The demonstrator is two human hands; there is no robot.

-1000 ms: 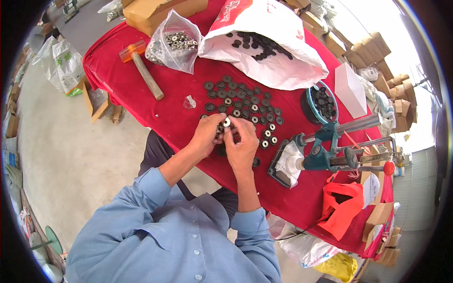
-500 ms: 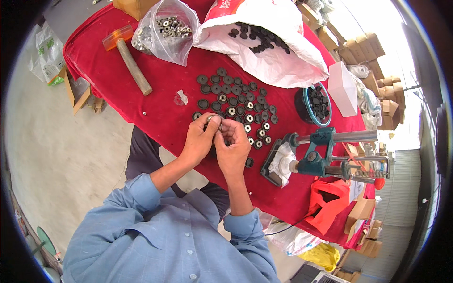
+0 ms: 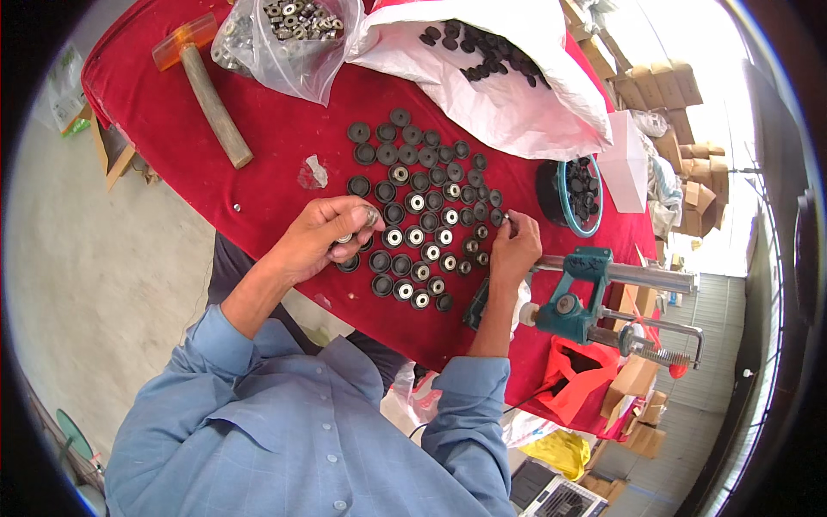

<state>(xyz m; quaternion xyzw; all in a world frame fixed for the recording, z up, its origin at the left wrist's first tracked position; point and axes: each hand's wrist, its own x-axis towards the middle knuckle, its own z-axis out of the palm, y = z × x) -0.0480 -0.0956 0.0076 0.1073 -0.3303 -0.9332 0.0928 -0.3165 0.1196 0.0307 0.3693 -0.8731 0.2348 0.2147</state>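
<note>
My left hand (image 3: 314, 241) is closed around a few small metal bearings (image 3: 371, 215), which show at its fingertips and under the thumb. It hovers at the left side of a cluster of round black wheels (image 3: 383, 285) spread on the red cloth. Several wheels have a shiny ring-shaped bearing (image 3: 415, 235) seated in the middle, while others show only black centres. At the right edge of the cluster, my right hand (image 3: 517, 248) pinches its thumb and fingers together beside a black wheel (image 3: 497, 217). Whatever sits between those fingertips is too small to make out.
A teal hand press (image 3: 564, 303) stands close by my right forearm. Behind it are a blue-rimmed bucket (image 3: 564, 194) of black parts and a white sack (image 3: 413, 52) with more. A clear bag (image 3: 327, 60) of bearings and a mallet (image 3: 215, 108) lie far left.
My hands were together over the near edge of the cluster and have parted. The left went leftward with bearings; the right moved right to the cluster's edge. The whole view shifted slightly.
</note>
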